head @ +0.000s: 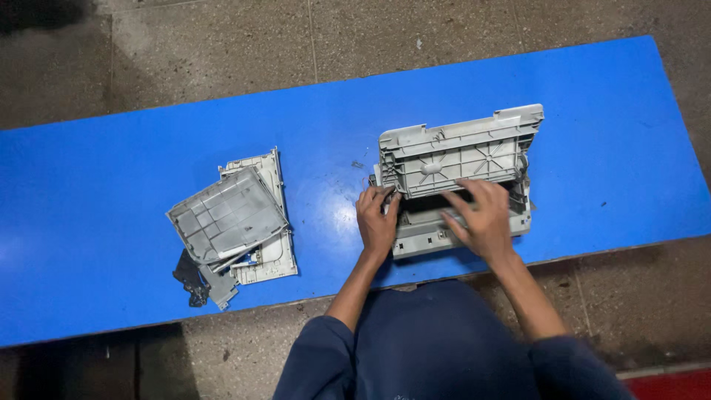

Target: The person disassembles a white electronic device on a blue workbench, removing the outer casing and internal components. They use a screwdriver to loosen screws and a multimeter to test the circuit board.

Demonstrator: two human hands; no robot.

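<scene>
A grey plastic printer body point(453, 159) lies on the blue table point(111, 222), its ribbed panel tilted up at the far side. My left hand point(376, 222) grips the near left corner of the body, fingers curled over its edge. Spread across the front middle of the body is my right hand point(481, 218), fingers reaching into the dark gap under the raised panel. Both forearms come from dark blue sleeves at the bottom of the view.
A pile of removed grey plastic panels point(229, 218) with a small dark bracket point(191, 278) lies on the table's left part. The table's near edge runs just in front of my body; a stone floor point(222, 52) surrounds it.
</scene>
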